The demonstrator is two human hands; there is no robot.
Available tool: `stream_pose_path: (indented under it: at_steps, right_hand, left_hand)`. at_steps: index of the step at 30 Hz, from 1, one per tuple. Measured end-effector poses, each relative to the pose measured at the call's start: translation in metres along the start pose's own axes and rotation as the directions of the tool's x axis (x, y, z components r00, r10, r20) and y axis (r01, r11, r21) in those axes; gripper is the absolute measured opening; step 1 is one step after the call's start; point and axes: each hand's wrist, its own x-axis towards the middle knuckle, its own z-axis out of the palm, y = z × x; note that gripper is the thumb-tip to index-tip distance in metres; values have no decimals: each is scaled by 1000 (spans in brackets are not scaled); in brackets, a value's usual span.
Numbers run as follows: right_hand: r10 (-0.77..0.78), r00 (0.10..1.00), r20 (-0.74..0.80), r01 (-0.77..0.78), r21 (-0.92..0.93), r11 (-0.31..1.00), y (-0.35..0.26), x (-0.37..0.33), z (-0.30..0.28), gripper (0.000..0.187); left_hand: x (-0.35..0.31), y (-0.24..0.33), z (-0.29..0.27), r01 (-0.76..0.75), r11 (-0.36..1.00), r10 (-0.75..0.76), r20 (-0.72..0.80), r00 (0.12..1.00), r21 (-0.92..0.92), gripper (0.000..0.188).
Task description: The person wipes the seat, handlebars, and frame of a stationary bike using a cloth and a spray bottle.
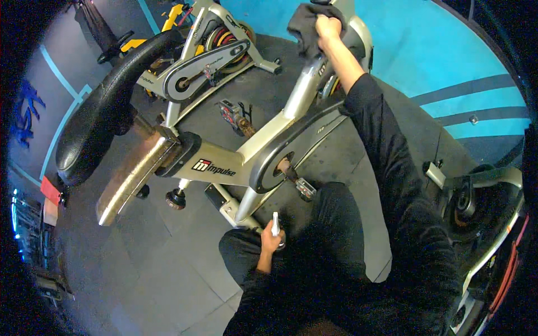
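Note:
My right hand [329, 31] is reached far forward with its fingers closed on a dark grey cloth [305, 28]. The cloth lies against the upper front part of a silver exercise bike [305, 92]. Low down, by my bent knee, my left hand [270, 242] is wrapped around what looks like a spray bottle [275, 224]. Its white spray head points up above the fist, while most of its body is hidden by the hand. The bike's black saddle [95, 123] is at the left, and a pedal [305, 189] is near my knees.
Behind stands a second spin bike [207, 73], with a yellow frame part [172, 18] beyond it. Another machine [476, 196] is close on my right. A blue wall [448, 61] rises at the back right. Dark tiles cover the floor [151, 274]. An adjusting knob [175, 199] sticks out below the bike's frame.

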Motion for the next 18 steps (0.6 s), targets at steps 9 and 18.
stream_pose_path:
  at_steps: [9,18]
  right_hand:
    - [-332,939,-87,307,-218,926,24,-56,4,38]
    - [-350,900,-260,305,-199,931,18,-55,13,35]
  left_hand:
    - [-1,2,-8,126,989,-125,-6,992,72,38]
    - [-1,2,-8,33,997,-28,-76,997,76,40]
